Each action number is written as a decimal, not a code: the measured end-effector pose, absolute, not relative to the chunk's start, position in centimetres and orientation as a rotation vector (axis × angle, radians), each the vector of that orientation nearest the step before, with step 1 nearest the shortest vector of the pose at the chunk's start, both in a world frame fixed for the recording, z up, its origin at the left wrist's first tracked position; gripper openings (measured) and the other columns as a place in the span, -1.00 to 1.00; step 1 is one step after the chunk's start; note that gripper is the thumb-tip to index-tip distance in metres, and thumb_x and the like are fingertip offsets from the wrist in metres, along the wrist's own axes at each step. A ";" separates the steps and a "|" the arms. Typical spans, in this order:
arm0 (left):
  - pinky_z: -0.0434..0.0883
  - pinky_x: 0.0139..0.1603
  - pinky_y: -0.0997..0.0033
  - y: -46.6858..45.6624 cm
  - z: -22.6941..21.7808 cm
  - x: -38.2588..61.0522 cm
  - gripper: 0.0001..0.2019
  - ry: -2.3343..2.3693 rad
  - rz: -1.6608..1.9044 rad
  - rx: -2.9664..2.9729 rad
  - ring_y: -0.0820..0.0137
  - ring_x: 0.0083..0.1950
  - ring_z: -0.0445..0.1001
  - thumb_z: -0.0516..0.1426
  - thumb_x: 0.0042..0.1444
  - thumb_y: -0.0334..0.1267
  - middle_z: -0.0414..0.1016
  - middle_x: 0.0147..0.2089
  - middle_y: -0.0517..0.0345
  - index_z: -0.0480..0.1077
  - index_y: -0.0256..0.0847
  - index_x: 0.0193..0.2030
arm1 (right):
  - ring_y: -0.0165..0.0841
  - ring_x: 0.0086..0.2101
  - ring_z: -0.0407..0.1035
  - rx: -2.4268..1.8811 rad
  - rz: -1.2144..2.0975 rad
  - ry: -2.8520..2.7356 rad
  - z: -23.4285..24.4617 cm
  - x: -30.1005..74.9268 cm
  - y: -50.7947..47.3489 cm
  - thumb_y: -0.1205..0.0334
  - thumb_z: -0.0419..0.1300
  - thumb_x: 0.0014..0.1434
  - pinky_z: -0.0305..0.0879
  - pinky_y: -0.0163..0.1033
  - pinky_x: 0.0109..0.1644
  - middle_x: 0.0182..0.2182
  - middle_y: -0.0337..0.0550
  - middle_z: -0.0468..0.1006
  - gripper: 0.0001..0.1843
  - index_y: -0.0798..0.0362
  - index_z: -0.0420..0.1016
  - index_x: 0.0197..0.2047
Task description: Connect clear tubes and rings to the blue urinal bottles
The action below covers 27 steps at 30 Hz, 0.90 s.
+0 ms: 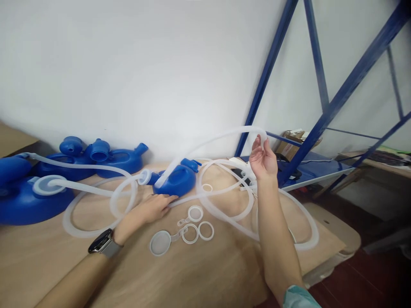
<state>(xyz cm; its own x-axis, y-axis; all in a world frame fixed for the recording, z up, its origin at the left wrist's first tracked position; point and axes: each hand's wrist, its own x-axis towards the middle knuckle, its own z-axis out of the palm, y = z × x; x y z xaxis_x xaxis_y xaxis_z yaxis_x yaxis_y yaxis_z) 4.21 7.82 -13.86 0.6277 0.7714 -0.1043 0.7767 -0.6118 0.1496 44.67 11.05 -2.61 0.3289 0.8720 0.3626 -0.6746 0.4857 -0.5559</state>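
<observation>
My right hand [263,160] is raised above the table and its fingers hold a long translucent white tube [212,141] that arches down into a small blue plastic vessel [176,180]. My left hand [156,206], with a watch on the wrist, lies flat with fingers stretched out, pressing on the tube and touching the base of that blue vessel. More coils of white tubing [224,201] lie looped around both hands. White plastic rings and a round cap [160,242] sit on the table between my forearms.
Several larger blue vessels [105,158] with tubes stand at the left against the white wall. A blue metal rack [321,115] rises at the right with a shelf of odds and ends. The wooden table [205,273] ends at the right above a dark red floor.
</observation>
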 end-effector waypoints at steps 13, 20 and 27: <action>0.29 -0.24 0.36 7.1 -9.6 2.4 -0.69 1.044 -0.200 2.410 0.28 -0.26 0.42 0.13 0.20 0.06 0.45 -0.31 0.15 0.46 -0.15 -0.29 | -0.61 -0.22 0.63 -0.263 0.911 -0.438 -2.7 48.3 11.1 0.22 0.13 0.50 0.50 -0.68 -0.33 -0.18 -0.28 0.70 -0.81 0.01 0.56 -0.13; 0.40 0.04 0.34 4.2 -3.8 -2.3 -0.60 1.126 -0.107 2.132 0.19 0.00 0.50 0.23 0.12 0.09 0.62 -0.03 0.11 0.57 -0.09 -0.01 | -0.64 -0.31 0.63 -0.379 1.022 -0.169 -5.1 50.5 12.5 0.20 -0.04 0.57 0.47 -0.70 -0.38 -0.22 -0.35 0.71 -0.70 -0.08 0.45 0.19; 0.45 -0.01 0.47 2.4 -0.1 -6.6 -0.78 0.890 0.059 2.176 0.31 -0.03 0.56 0.25 0.17 -0.09 0.66 -0.08 0.18 0.61 -0.05 -0.09 | -0.46 -0.25 0.66 -0.656 1.171 -0.256 -7.9 49.5 13.8 0.31 -0.09 0.53 0.61 -0.48 -0.28 -0.08 -0.04 0.71 -0.58 0.08 0.25 0.37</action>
